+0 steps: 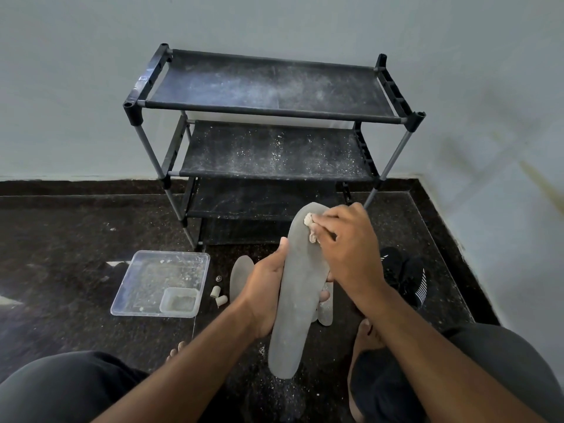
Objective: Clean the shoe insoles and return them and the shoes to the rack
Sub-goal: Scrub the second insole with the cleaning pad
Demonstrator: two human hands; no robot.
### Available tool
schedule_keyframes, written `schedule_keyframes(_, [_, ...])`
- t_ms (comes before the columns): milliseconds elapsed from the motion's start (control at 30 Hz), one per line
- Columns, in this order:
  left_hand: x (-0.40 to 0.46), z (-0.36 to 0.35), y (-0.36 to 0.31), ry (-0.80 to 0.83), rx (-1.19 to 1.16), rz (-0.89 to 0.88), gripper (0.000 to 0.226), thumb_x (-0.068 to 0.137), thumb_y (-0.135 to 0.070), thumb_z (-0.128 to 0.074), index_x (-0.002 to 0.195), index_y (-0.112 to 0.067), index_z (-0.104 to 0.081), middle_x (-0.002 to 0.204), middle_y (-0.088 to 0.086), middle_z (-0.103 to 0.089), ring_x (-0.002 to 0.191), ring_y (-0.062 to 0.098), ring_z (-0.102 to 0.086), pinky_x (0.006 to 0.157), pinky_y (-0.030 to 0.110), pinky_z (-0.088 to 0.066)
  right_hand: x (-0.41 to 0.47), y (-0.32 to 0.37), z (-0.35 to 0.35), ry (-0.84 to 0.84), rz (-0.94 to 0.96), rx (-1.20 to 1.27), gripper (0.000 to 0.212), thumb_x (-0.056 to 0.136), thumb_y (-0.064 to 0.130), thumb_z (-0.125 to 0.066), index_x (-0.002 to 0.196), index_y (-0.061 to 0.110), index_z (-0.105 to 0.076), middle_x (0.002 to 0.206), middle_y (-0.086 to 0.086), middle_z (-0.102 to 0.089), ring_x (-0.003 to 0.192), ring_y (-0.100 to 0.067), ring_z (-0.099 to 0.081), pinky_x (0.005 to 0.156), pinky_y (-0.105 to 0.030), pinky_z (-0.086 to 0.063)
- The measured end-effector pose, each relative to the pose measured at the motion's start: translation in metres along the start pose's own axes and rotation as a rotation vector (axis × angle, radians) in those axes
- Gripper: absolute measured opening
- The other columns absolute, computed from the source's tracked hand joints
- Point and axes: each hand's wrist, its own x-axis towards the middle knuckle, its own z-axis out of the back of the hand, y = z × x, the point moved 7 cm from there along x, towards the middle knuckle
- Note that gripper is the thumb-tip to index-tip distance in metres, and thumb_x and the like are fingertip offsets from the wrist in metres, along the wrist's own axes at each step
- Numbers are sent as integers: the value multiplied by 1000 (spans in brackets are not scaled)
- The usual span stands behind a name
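Note:
My left hand grips a long grey insole from beneath, thumb along its left edge, holding it tilted over the floor. My right hand presses a small whitish wad against the insole's upper end with curled fingers. Another grey insole lies on the floor behind my left hand, and part of a third shows under the held one. A pair of black shoes sits on the floor at the right. The black three-tier rack stands against the wall, its shelves dusty and bare.
A clear plastic tray with a small tub inside lies on the dark floor at the left. Small pale stubs lie beside it. My knees and bare feet frame the bottom. White crumbs speckle the floor below the insole.

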Motion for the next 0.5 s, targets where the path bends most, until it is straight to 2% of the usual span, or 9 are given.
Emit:
schedule_keyframes(67, [1, 2, -2, -10, 11, -15, 69, 107, -60, -34, 127, -7, -73, 110, 21, -73, 86, 33, -70, 73, 39, -59, -4, 7, -6, 33, 23, -6, 11, 93, 20, -69, 91, 14, -78, 85, 6, -64, 88, -10, -46, 77, -17, -38])
schedule_keyframes(200, [4, 17, -13, -82, 0, -93, 58, 109, -51, -38, 128, -9, -72, 114, 18, -74, 93, 27, -73, 80, 39, -60, -17, 21, -24, 153, 136, 58, 14, 92, 18, -71, 102, 10, -77, 90, 4, -62, 91, -11, -46, 82, -18, -43])
schedule_keyframes(300, [7, 21, -21, -86, -36, -141, 65, 108, -57, -31, 137, -11, -67, 137, 23, -65, 121, 34, -65, 104, 49, -50, -14, 19, -26, 180, 140, 91, 12, 92, 20, -71, 97, 12, -79, 88, 8, -61, 90, -7, -44, 81, -14, -40])
schedule_keyframes(333, [8, 21, -22, -82, -54, -142, 70, 107, -62, -28, 140, -12, -64, 139, 22, -64, 128, 35, -63, 107, 50, -49, -14, 21, -27, 190, 157, 97, 11, 92, 19, -71, 94, 12, -79, 86, 9, -60, 90, -7, -45, 80, -14, -40])
schedule_keyframes(400, [10, 23, -23, -91, -67, -142, 77, 104, -70, -25, 141, -14, -62, 138, 20, -66, 129, 36, -63, 103, 49, -52, -17, 27, -31, 239, 207, 114, 12, 93, 20, -70, 91, 14, -80, 85, 9, -59, 88, -8, -46, 78, -18, -44])
schedule_keyframes(500, [11, 28, -22, -134, -70, -112, 79, 102, -72, -29, 133, -12, -70, 132, 21, -69, 121, 37, -68, 98, 48, -57, -20, 30, -35, 281, 272, 94, 14, 94, 24, -68, 99, 18, -80, 86, 8, -59, 88, -10, -46, 75, -28, -47])
